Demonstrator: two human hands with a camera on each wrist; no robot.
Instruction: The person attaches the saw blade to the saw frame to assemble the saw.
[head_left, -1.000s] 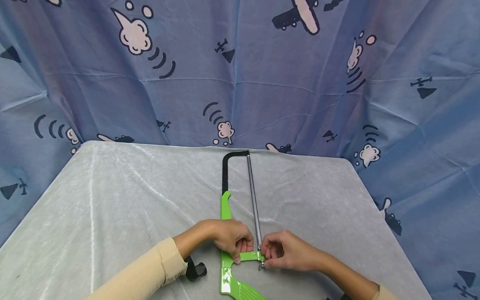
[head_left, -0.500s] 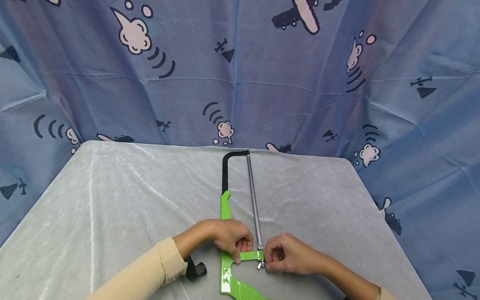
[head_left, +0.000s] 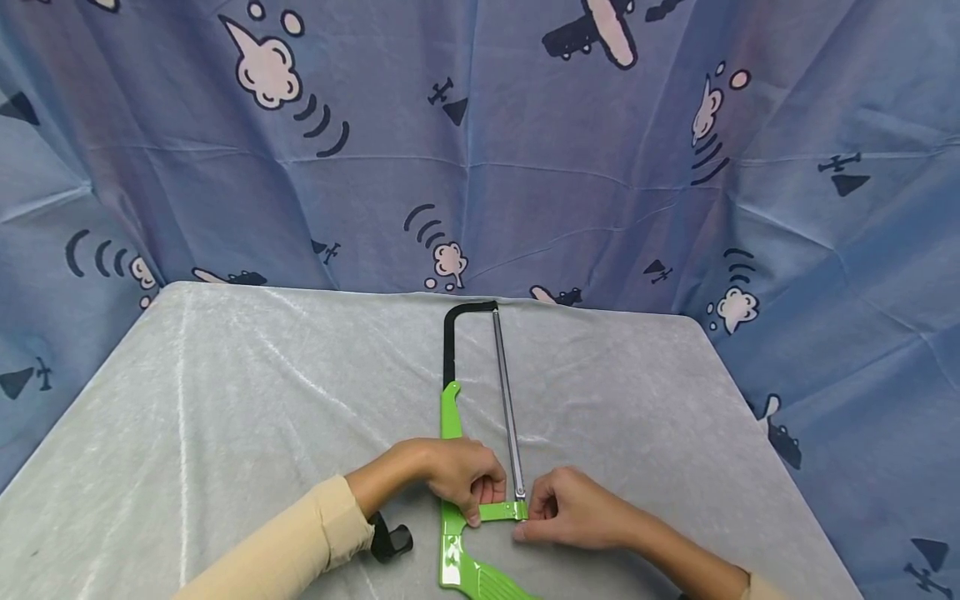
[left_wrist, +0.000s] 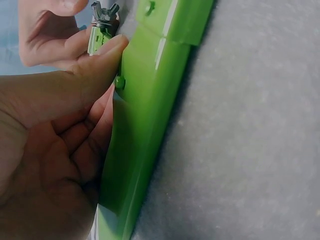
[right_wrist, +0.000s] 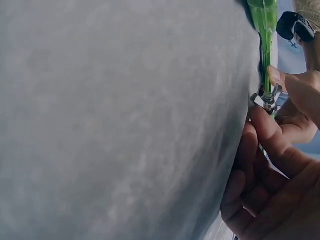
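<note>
A hacksaw (head_left: 451, 412) with a green handle and a black bent front lies on the grey cloth, its handle end nearest me. Its silver blade (head_left: 507, 400) runs along the right side. My left hand (head_left: 461, 473) grips the green frame where the short crosspiece (head_left: 497, 512) branches off, thumb laid against the metal in the left wrist view. At the crosspiece's outer end is a metal wing nut (right_wrist: 267, 101). The thumb and index finger of my right hand (head_left: 581, 510) are around this nut, covering it in the head view; the other fingers curl beneath.
Grey cloth (head_left: 262, 433) covers the table under the saw. A blue printed curtain (head_left: 525, 192) hangs behind and along both sides. A black strap piece (head_left: 392, 540) shows below my left cuff.
My right hand drew slightly right, off the wing nut, leaving it visible, then came back with the thumb over it. My left hand and the hacksaw have stayed put.
</note>
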